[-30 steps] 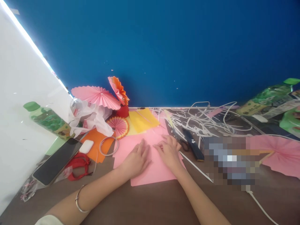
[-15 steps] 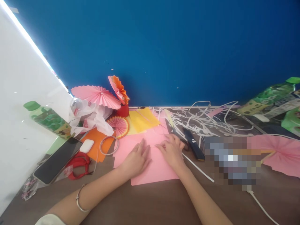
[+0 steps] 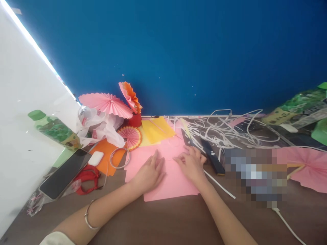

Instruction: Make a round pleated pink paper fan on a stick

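Observation:
My left hand (image 3: 149, 173) lies on a pink paper sheet (image 3: 170, 185), its fingers stretched out and pressing on the surface. Across from it, my right hand (image 3: 191, 166) rests on the right side of the same paper, fingers apart and slightly bent, thumb pointing towards the left hand. A faint line runs across the paper between the two hands; whether it is an edge or a crease I cannot tell. More pink sheets lie under and behind. Yellow paper (image 3: 158, 130) lies just beyond, beside a pleated pink paper rosette (image 3: 129, 136) with an orange rim.
To the left are a phone (image 3: 65, 174), a white case (image 3: 96, 158), orange paper (image 3: 103, 166), red straps (image 3: 88, 180) and a green bottle (image 3: 55, 131). White paper strips (image 3: 224, 131), a dark box cutter (image 3: 212, 158) and a pink paper fan (image 3: 311, 166) lie right. A blue wall (image 3: 178, 61) stands behind.
My right hand has slid slightly to the right across the pink paper. My left hand stays almost where it was. The whole view has shifted a little.

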`<state>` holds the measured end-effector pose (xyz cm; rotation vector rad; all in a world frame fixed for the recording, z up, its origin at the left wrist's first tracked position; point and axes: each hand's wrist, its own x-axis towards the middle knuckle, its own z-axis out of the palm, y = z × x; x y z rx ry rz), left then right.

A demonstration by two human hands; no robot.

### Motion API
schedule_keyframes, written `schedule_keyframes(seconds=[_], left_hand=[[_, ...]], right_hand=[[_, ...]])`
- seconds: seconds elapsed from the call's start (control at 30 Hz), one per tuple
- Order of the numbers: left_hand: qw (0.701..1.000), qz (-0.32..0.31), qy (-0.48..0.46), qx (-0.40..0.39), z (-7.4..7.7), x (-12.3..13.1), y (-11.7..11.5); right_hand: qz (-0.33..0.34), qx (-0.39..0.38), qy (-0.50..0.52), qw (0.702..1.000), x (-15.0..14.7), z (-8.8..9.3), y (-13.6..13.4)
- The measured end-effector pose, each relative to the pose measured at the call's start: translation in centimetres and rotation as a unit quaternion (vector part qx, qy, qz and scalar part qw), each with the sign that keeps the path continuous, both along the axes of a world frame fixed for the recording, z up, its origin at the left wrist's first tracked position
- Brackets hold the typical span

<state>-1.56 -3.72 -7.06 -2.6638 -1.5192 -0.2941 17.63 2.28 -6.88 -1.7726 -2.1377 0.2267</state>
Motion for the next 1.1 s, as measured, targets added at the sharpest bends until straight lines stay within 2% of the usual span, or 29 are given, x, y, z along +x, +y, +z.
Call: schedule_keyframes(seconds=[0.23, 0.73, 0.93, 1.1], left_hand=[[1.000, -0.003, -0.006, 0.009, -0.3, 0.0, 0.0], [1.000, -0.004, -0.012, 0.008, -0.5, -0.2, 0.0], [1.000, -0.003, -0.016, 0.008, -0.5, -0.2, 0.0], [1.000, -0.003, -0.025, 0.008, -0.6, -0.2, 0.0]], right_hand=[[-0.002, -0.014, 0.027, 1.000, 0.9, -0.4, 0.4], [-0.012, -0.014, -0.012, 1.000, 2.0, -0.3, 0.6], [-0.018, -0.036, -0.027, 0.999, 1.7, 0.2, 0.5], [-0.025, -0.033, -0.005, 0.999, 2.4, -0.4, 0.8]])
